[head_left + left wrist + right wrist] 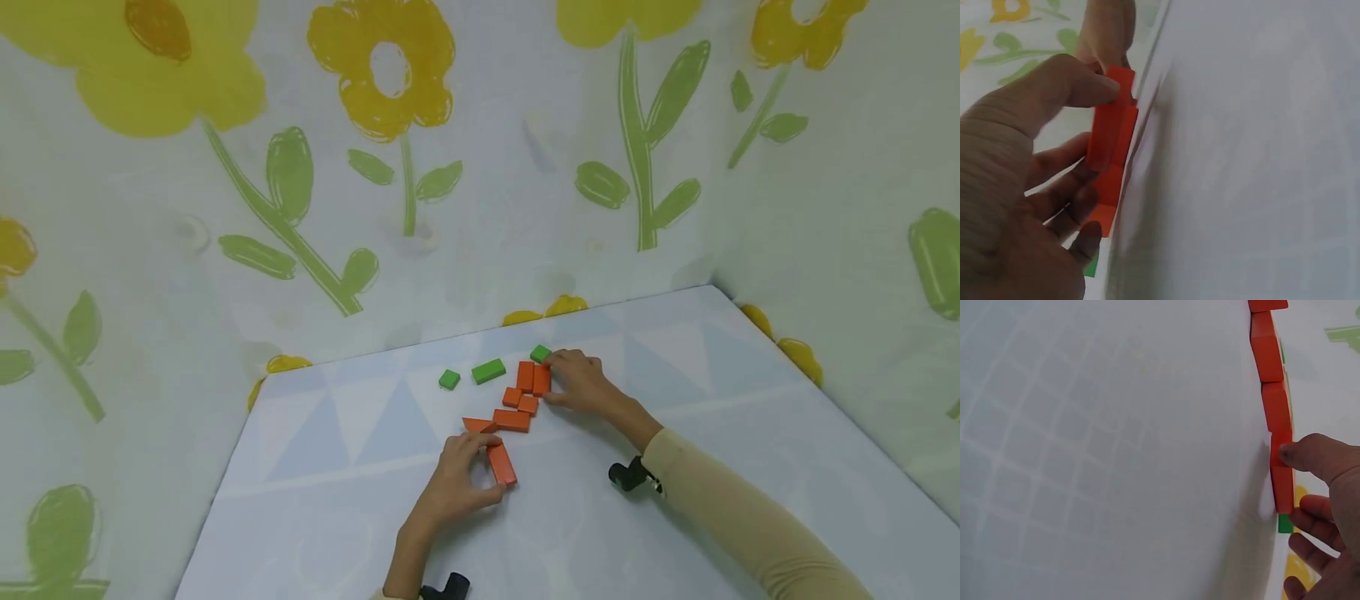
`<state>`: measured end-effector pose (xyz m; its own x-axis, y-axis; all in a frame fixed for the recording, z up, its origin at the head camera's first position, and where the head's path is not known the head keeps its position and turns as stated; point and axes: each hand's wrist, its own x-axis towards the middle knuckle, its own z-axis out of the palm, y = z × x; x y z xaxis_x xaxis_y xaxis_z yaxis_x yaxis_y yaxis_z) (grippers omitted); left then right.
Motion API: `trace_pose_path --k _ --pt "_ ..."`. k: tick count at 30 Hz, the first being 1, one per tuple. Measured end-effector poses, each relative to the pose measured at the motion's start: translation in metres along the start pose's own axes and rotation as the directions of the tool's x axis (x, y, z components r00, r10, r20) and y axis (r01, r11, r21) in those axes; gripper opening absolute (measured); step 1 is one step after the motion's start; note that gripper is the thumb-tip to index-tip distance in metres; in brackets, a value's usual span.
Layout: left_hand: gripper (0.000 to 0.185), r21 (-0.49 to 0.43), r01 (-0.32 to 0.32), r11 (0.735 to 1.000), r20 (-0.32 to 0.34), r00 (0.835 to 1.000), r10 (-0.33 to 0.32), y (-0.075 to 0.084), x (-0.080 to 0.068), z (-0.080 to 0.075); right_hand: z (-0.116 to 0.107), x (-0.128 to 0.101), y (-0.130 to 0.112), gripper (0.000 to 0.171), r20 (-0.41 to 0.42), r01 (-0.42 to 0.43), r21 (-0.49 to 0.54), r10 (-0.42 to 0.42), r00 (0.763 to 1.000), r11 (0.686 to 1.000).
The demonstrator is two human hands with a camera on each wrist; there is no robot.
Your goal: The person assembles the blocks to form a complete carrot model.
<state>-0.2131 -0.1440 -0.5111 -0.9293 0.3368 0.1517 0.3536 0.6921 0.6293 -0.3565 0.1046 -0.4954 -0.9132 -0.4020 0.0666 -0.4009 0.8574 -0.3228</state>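
Observation:
My left hand (448, 482) pinches a rectangular orange block (502, 464) by its two ends, between thumb and fingers. In the left wrist view this block (1104, 140) overlaps other orange blocks behind it. At the far end of the row, my right hand (588, 385) grips an upright-lying orange block (542, 381), thumb on its near end and fingers at its far end. Against that one lies a second long orange block (525, 377). Two small orange blocks (512, 397), a long orange block (512, 420) and an orange triangular block (478, 425) continue the row toward my left hand.
Behind the row lie a small green block (449, 379), a longer green block (489, 371) and another small green block (540, 353) beside my right fingers. The pale patterned table (322, 500) meets flower-printed walls (480, 250) at the back and sides.

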Motion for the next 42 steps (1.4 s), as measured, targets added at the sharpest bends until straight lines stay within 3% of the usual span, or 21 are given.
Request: trace_pose_path --k 4,9,15,19,26,32,37,42 --pt "0.054 -0.013 -0.012 1.0 0.014 1.0 0.012 -0.006 0.001 0.003 -0.003 0.002 0.004 0.058 0.005 -0.009 -0.014 0.009 1.0 1.0" --pt "0.056 -0.027 -0.001 1.0 0.008 1.0 0.001 -0.013 0.003 0.006 -0.014 -0.002 0.007 0.056 -0.049 0.008 -0.005 -0.008 0.999 1.0" --pt "0.055 -0.057 -0.024 0.998 -0.021 1.0 0.023 -0.016 0.002 0.007 -0.026 -0.023 0.002 0.054 -0.1 0.026 0.084 -0.017 0.995 0.996" --pt "0.054 -0.061 -0.032 0.998 -0.023 0.999 0.031 -0.016 0.001 0.007 -0.027 -0.043 -0.007 0.055 -0.109 0.102 0.101 -0.091 0.99 0.99" --pt "0.054 -0.076 -0.043 0.996 -0.021 0.999 0.042 -0.017 0.001 0.011 -0.019 -0.072 -0.03 0.055 -0.098 0.247 0.068 -0.24 0.966 0.967" --pt "0.055 -0.073 -0.022 0.997 -0.016 1.0 0.021 -0.021 -0.005 0.01 -0.004 -0.083 -0.05 0.052 -0.067 0.342 0.064 -0.338 0.939 0.937" --pt "0.055 -0.075 -0.028 0.997 -0.02 0.999 0.027 -0.025 -0.009 0.007 0.007 -0.085 -0.061 0.05 -0.071 0.375 0.076 -0.37 0.926 0.924" --pt "0.055 -0.082 -0.048 0.996 -0.018 0.999 0.046 -0.026 -0.008 0.009 0.013 -0.089 -0.063 0.048 -0.054 0.372 0.065 -0.369 0.928 0.926"
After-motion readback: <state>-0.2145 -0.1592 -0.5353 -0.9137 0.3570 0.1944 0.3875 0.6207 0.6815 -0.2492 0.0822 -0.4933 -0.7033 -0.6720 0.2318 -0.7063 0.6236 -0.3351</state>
